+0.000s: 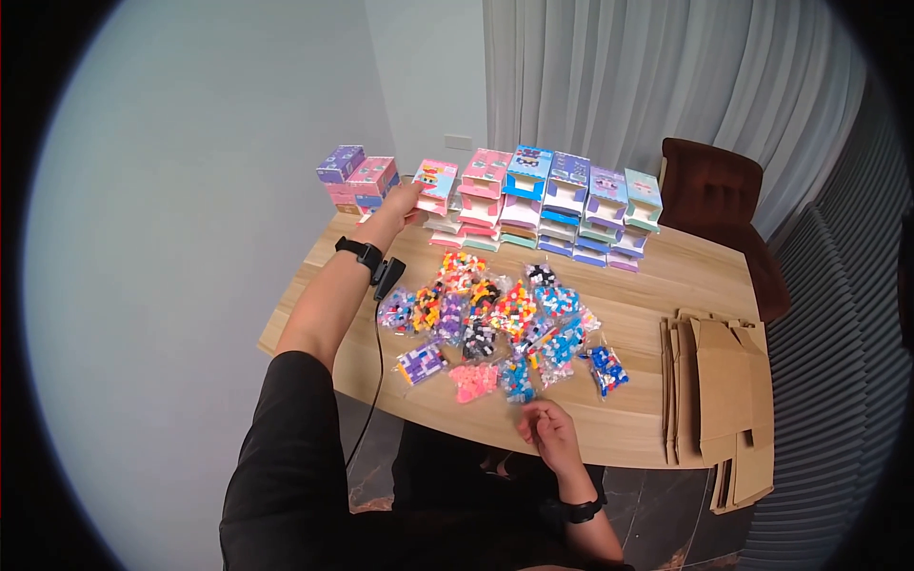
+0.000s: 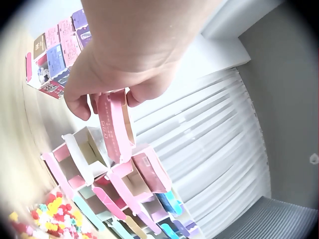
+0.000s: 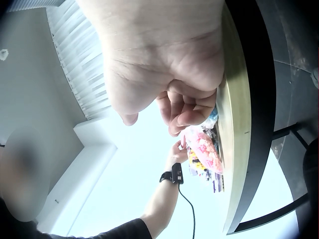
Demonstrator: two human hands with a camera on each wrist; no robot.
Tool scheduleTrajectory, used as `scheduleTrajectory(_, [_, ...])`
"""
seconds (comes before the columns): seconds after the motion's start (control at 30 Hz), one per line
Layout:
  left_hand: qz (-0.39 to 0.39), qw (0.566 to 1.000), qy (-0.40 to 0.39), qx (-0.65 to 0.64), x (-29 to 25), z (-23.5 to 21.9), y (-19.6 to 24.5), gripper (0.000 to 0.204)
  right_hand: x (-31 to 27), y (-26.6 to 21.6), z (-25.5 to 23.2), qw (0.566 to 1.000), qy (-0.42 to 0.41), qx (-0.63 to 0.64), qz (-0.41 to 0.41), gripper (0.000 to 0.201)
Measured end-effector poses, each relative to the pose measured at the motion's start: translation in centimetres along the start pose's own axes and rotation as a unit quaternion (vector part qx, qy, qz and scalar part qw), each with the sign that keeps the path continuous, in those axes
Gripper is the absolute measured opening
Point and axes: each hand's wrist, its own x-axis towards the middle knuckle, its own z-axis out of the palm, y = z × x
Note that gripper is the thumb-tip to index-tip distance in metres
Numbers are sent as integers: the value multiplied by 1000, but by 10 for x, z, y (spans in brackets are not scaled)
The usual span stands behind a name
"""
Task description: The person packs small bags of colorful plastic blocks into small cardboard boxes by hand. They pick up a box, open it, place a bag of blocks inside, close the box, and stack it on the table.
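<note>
At the left end of the stacked boxes, my left hand (image 1: pixel 395 207) grips a small box (image 1: pixel 438 177) with a picture on its top. In the left wrist view the pink side of this box (image 2: pixel 113 127) shows between thumb and fingers, over stacked boxes with open ends (image 2: pixel 89 149). Close to the left hand stands a group of closed purple and pink boxes (image 1: pixel 371 174). My right hand (image 1: pixel 552 436) hangs loosely curled at the table's front edge, holding nothing. Just beyond it lie clear bags of colourful small bricks (image 1: pixel 514 314), among them a pink bag (image 1: pixel 474 383).
Flattened brown cardboard (image 1: pixel 733 381) overhangs the table's right end. A brown chair (image 1: pixel 714 186) stands behind the back right corner. From the left wrist device a black cable (image 1: pixel 382 357) runs down over the front edge of the wooden table (image 1: pixel 633 419).
</note>
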Motion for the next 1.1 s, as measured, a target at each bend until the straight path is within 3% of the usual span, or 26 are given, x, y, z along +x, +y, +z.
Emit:
scheduleTrajectory(0.1, [-1,1000,15,-5,9,9,0,32,0,1,-1,1000,-1,4,6,38])
scheduleTrajectory(0.2, [5,1000,-19,-9,4,14,4,38,0,2,-2,1000,-3,7,3,35])
scheduleTrajectory(0.3, [14,999,27,24,16,19,-1,42,0,1,-2,1000,-7,13,6,34])
scheduleTrajectory(0.5, [9,999,17,41,11,25,2,50,0,0,-2,1000,-3,9,16,29])
scheduleTrajectory(0.6, [-9,998,-26,55,25,22,-5,40,0,-2,-1,1000,-1,6,17,27])
scheduleTrajectory(0.8, [2,995,-82,53,9,4,-4,45,0,-1,0,1000,13,0,24,27])
scheduleTrajectory(0.83, [23,997,-38,64,1,1,-5,42,-1,-1,1,1000,16,-1,23,27])
scheduleTrajectory(0.97, [86,967,-47,234,1,-40,-18,30,2,-2,3,1000,18,2,14,27])
scheduleTrajectory(1.1, [127,950,77,274,31,-83,-45,29,2,-2,3,1000,18,-7,14,27])
